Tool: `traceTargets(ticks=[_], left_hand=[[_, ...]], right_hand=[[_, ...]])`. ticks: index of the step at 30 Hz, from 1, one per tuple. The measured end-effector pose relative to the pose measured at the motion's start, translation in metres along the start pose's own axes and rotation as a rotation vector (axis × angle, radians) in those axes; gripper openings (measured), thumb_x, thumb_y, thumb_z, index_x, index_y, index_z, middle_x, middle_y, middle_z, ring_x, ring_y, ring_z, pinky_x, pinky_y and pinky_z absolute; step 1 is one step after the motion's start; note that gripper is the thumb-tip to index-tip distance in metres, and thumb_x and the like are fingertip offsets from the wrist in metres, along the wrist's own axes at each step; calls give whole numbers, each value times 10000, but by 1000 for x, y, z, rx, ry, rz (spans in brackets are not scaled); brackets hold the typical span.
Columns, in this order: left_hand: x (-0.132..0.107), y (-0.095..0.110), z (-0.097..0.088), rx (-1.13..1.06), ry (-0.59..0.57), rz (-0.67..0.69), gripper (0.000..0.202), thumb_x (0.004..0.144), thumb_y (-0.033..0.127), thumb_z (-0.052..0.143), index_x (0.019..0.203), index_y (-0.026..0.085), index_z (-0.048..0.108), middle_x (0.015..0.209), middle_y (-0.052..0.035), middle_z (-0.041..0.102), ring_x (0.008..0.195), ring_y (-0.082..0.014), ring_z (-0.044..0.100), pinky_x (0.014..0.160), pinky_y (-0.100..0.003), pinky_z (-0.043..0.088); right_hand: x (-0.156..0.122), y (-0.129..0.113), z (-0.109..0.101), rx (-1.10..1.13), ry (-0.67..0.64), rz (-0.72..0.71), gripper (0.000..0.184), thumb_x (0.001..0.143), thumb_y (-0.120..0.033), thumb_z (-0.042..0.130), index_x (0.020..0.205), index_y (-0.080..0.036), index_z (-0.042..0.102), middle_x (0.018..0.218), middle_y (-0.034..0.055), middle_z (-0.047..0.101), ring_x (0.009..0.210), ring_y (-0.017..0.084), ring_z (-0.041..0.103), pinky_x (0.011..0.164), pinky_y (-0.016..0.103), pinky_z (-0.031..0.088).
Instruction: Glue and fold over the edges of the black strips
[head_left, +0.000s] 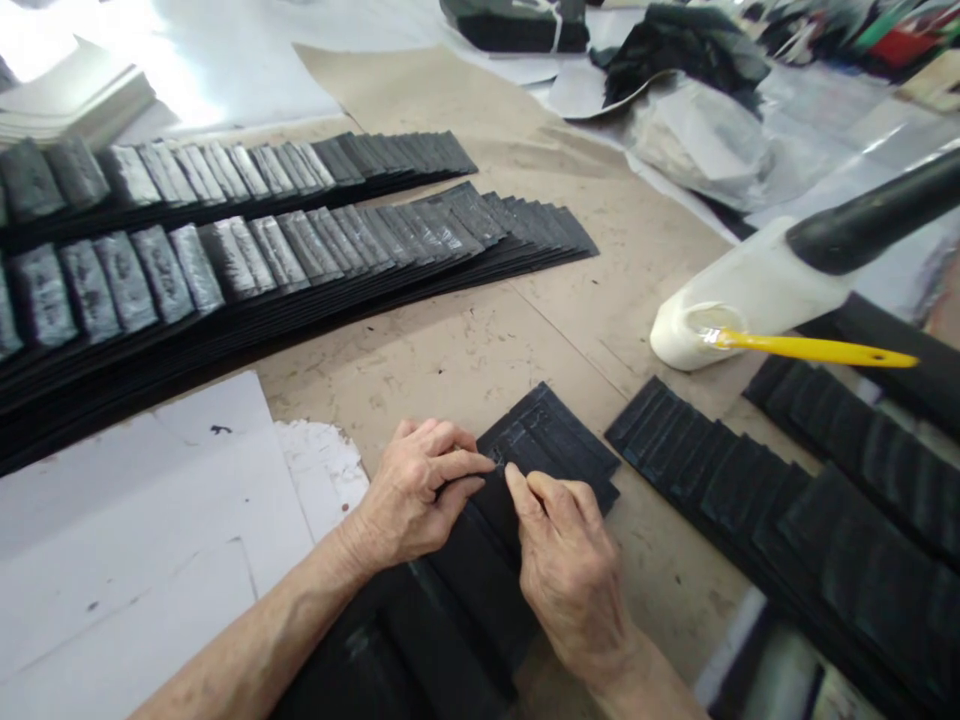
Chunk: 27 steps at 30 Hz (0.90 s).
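Note:
My left hand [424, 490] and my right hand [570, 565] meet over a black flat piece [551, 440], which looks like sheet leather or cloth. Both hands are closed, with most fingers curled. The left index finger and thumb rest at a raised edge of the piece. Almost touching them, the right index fingertip presses on the same spot. I cannot make out exactly how much of the edge lies between the fingers. More black material [450, 610] extends below my hands toward me, partly hidden by them.
Two long overlapping rows of black pieces, a rear row [300, 165] and a front row [337, 245], lie left. A white glue bottle [757, 280] rests on its side, a yellow brush [825, 348] in its opening. More black strips [750, 490] fan out right. White sheets [150, 530] lie left.

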<state>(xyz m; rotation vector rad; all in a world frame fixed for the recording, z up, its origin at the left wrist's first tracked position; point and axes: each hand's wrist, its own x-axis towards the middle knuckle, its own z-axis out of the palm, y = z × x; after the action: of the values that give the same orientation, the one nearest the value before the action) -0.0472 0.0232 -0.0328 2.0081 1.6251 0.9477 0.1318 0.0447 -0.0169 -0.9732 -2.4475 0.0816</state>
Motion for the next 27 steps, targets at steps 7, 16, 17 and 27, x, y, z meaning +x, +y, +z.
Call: traceTargets(ticks=[7, 16, 17, 27], left_hand=[[1, 3, -2, 0, 0, 7, 163, 854, 212, 507, 906, 256, 655, 878, -6, 615, 812, -137, 548, 718, -336, 332], [0, 5, -2, -1, 17, 9, 152, 840, 186, 530, 913, 252, 646, 880, -11, 612, 823, -138, 553, 731, -336, 351], [0, 4, -2, -2, 20, 8, 150, 838, 185, 533, 909, 253, 646, 875, -11, 612, 822, -139, 553, 732, -335, 354], [-1, 3, 0, -34, 86, 8, 87, 818, 178, 575, 853, 226, 639, 852, -1, 605, 810, -124, 553, 738, -314, 369]], right_hand=[[3, 6, 1, 100, -71, 45, 370, 882, -76, 360, 1200, -93, 549, 900, 95, 585, 774, 173, 465, 695, 313, 480], [5, 2, 0, -16, -161, 6, 388, 873, -67, 335, 1205, -41, 534, 898, 103, 587, 769, 192, 437, 660, 326, 459], [5, 3, 0, 7, -159, 19, 389, 878, -75, 332, 1209, -46, 533, 888, 102, 581, 770, 192, 437, 663, 325, 458], [9, 7, -6, -107, -229, -88, 401, 835, -43, 395, 1208, -66, 540, 949, 55, 617, 726, 176, 418, 545, 321, 382]])
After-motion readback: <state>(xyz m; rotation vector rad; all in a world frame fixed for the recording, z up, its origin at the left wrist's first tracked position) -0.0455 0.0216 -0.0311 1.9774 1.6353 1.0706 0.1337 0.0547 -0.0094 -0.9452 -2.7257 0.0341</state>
